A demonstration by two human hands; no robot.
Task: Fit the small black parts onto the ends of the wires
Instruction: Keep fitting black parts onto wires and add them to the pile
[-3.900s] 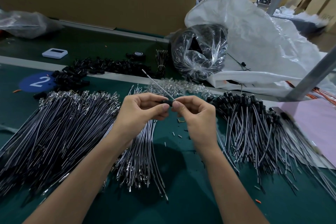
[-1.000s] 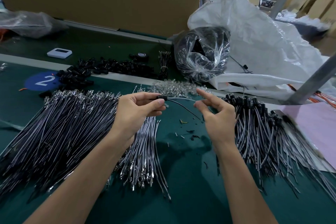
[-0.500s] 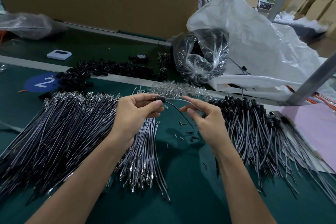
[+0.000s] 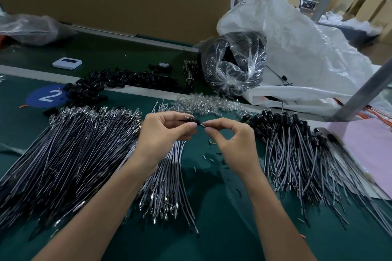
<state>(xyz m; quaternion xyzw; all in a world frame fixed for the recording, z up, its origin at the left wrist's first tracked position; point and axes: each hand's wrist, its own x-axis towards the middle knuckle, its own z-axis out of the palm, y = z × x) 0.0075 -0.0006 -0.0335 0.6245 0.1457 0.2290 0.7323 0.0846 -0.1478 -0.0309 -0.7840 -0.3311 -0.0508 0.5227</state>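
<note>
My left hand (image 4: 163,133) pinches a small black part (image 4: 194,121) between thumb and forefinger above the green table. My right hand (image 4: 235,144) pinches the wire end (image 4: 203,125) right next to that part, thumb and forefinger together. A big pile of bare wires (image 4: 70,150) lies to the left, and a smaller bunch (image 4: 169,186) sits under my left wrist. Wires with black parts fitted (image 4: 297,144) are heaped to the right. Loose black parts (image 4: 118,80) lie in a row at the back.
A heap of clear small pieces (image 4: 207,104) lies just beyond my hands. Behind it sit a clear bag of black parts (image 4: 233,63), a white sack (image 4: 297,48), a white device (image 4: 67,62) and a metal post (image 4: 364,93). Pink paper (image 4: 364,146) lies right.
My right hand slid along the wire toward my left hand and now pinches it beside the black part. The loop of wire between my hands is gone.
</note>
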